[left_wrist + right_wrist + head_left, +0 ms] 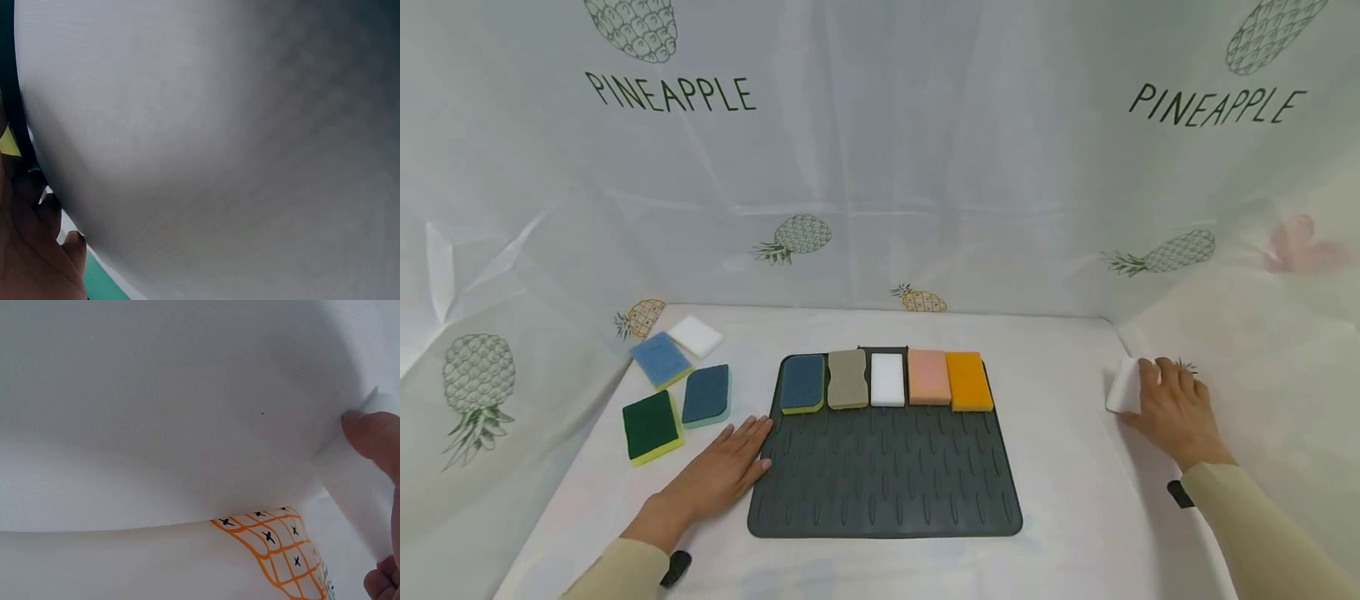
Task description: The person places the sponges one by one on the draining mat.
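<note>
In the head view at four o'clock, the right hand (1174, 410) is hiding part of the white piece (1123, 387); at two, the top edge is cropping a pineapple (1272, 35). In the left wrist view at eight, the left edge is cutting off the left hand (34, 247); at nine, a yellow patch (9, 144) is showing too little to identify.

Matt drying mat (883, 487), rubbery-looking with raised ridges, dark green sponge (651, 423) at its nine o'clock, rough scouring face over foam, smooth matt white sponge (887, 380) at twelve, smooth white piece (1123, 387) at three, paper or cloth unclear, pineapple-print sheet (970, 158) creased, faintly glossy
</note>
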The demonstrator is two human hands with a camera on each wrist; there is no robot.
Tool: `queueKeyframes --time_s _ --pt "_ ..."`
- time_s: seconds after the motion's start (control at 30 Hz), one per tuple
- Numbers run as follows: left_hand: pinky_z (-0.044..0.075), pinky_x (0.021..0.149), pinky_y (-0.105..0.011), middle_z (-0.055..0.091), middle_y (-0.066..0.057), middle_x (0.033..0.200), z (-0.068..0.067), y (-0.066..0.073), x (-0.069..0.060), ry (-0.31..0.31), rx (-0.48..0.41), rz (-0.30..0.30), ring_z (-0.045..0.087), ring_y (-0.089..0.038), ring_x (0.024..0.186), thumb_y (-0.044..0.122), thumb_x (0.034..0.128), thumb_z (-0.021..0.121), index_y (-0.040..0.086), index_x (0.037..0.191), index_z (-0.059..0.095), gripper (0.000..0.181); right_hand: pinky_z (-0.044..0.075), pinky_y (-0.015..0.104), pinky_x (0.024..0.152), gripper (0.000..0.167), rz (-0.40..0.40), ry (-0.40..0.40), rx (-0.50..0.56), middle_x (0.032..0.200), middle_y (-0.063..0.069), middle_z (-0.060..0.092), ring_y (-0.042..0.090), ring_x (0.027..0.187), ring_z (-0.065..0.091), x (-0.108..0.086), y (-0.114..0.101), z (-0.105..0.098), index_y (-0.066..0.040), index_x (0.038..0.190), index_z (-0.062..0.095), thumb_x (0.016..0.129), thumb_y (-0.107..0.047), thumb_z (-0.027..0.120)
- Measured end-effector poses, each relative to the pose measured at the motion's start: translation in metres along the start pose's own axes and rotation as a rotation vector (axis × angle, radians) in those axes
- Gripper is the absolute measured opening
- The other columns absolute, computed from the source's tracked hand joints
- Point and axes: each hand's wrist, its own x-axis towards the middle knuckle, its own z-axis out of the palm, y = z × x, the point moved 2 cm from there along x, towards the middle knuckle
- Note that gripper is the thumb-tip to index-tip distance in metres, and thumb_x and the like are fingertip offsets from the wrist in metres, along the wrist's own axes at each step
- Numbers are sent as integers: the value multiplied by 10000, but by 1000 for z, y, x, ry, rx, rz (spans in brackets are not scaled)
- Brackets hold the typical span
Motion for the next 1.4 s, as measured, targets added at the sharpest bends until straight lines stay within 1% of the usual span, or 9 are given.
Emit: queueKeyframes --time_s 0.13,0.27,0.37,0.5,0.7,0.8,1.0,1.17,1.4 --pt "273 1273 -616 393 -135 1688 -1 1 0 1 -1 9 334 -371 1579 423 1113 524 43 1654 330 690 279 800 1004 1023 32 10 8 1398 467 332 698 1274 276 2 -3 0 157 1479 244 807 -300 865" --pt "276 1274 -610 391 -138 1688 -1 2 -1 5 -1 10 332 -370 1580 401 1109 540 39 1653 332 685 316 785 959 1027 52 61 11 1367 469 365 672 1217 330 8 -14 -3 162 1452 276 806 -395 848" --pt "280 1275 -604 392 -143 1686 -1 2 -2 9 0 7 332 -370 1580 385 1104 555 34 1652 331 688 355 776 924 1054 39 126 -2 1339 462 409 660 1182 385 15 -29 -6 158 1438 315 775 -462 851" --pt "285 1272 -606 394 -152 1683 0 1 -1 12 -1 9 336 -379 1576 382 1103 559 29 1650 332 689 384 751 914 1093 12 215 2 1322 434 441 635 1167 431 24 -59 -9 148 1456 349 715 -484 845" --pt "293 1267 -608 390 -150 1686 3 -1 -1 6 18 11 341 -378 1574 395 1103 557 33 1653 326 698 425 705 904 1063 -99 325 36 1303 396 465 587 1134 472 37 -116 -11 118 1462 388 711 -527 775" --pt "296 1265 -609 391 -151 1685 4 -3 -1 8 24 14 341 -376 1574 396 1104 554 30 1652 326 698 444 690 904 1042 -144 344 40 1287 390 484 573 1127 488 42 -147 -12 114 1456 415 734 -566 733" --pt "288 1263 -623 386 -161 1686 1 -1 0 0 6 16 333 -387 1576 383 1103 556 18 1650 322 698 469 650 931 1053 -221 324 35 1286 353 532 543 1143 528 47 -213 -12 108 1485 445 780 -633 694" --pt "287 1261 -630 390 -165 1683 -2 1 0 -7 -1 17 337 -396 1572 379 1104 555 15 1649 324 695 484 604 926 1041 -303 324 50 1289 296 577 486 1153 573 45 -276 -13 80 1498 483 788 -648 705" --pt "298 1253 -636 408 -172 1672 -4 1 -2 -4 -7 20 352 -404 1563 367 1101 567 7 1638 345 684 470 523 1000 1025 -420 260 73 1351 222 563 385 1205 551 36 -366 -12 55 1500 459 819 -671 701"
